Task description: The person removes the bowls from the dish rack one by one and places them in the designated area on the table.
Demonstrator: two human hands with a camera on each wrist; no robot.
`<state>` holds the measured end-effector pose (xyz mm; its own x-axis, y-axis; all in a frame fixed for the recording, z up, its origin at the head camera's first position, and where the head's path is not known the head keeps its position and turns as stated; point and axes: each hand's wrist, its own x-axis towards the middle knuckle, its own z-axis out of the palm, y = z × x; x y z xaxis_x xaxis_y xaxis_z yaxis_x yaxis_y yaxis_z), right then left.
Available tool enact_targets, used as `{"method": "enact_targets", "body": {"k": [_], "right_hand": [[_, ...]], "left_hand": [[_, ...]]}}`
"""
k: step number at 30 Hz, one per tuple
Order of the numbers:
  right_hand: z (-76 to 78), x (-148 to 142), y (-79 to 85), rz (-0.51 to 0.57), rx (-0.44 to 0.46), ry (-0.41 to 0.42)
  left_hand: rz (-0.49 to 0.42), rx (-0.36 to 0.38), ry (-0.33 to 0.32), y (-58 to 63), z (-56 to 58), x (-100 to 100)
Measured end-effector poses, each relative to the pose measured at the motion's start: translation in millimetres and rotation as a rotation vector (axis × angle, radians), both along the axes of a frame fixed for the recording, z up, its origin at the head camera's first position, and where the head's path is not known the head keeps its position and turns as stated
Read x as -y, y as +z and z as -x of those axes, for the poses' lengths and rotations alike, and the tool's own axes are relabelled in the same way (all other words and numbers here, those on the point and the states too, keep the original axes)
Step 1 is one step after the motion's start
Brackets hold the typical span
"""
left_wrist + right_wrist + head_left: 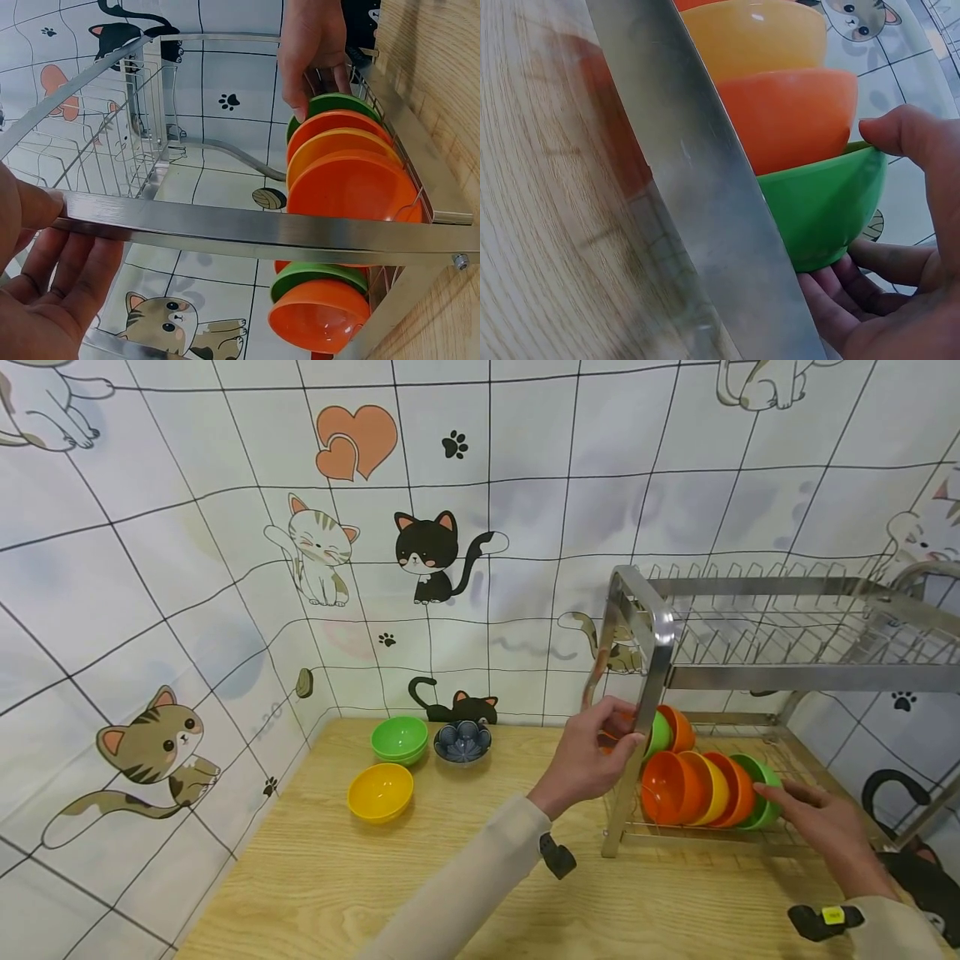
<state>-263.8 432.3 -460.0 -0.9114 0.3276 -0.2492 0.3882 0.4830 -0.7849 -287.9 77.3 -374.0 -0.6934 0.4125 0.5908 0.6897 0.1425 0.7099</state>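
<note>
My left hand (pixel 588 752) grips the left upright of a two-tier metal dish rack (pixel 810 678); in the left wrist view, thumb and fingers lie on opposite sides of its flat bar (pixel 225 231). At the rack's lower tier, my right hand (pixel 828 827) holds the rightmost green bowl (pixel 763 810). The right wrist view has its thumb at the rim and its other fingers against the outside near the base. Beside that bowl lean an orange bowl (pixel 787 112), a yellow bowl (pixel 761 34) and another orange bowl (pixel 667 789), tilted on edge in a row.
Behind the front row stand more bowls, one green (pixel 311 279) and one orange (pixel 319 315). Left on the wooden table (pixel 300 885) sit green bowls (pixel 400 739), a yellow bowl (pixel 380 793) and a dark flower-shaped dish (pixel 462 743). A cat-patterned wall covering (pixel 525 527) borders the table.
</note>
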Motion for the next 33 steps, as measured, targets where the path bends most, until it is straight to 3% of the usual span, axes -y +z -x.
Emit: {"method": "enact_targets", "body": {"k": [6,10,15,20,33], "right_hand": [[-2.1,4.8,4.6,-0.111,-0.018,-0.037],[-3.6,4.9,6.0,-0.173,-0.055,-0.017],[-6.9,4.6,3.0,-0.286,-0.165,0.013],[-9.7,8.2,0.4,-0.389,-0.265,-0.017],[-15.4,18.2,17.8,-0.47,-0.524,-0.109]], "left_hand": [[-0.003,-0.016,0.005,0.6,-1.0,0.2],[-0.004,-0.028,0.014,0.9,-0.5,0.2],[-0.001,-0.029,0.017,0.3,-0.3,-0.6],[0.003,-0.016,0.02,-1.0,-2.3,-0.9],[0.012,-0.022,0.031,-1.0,-3.6,-0.5]]}}
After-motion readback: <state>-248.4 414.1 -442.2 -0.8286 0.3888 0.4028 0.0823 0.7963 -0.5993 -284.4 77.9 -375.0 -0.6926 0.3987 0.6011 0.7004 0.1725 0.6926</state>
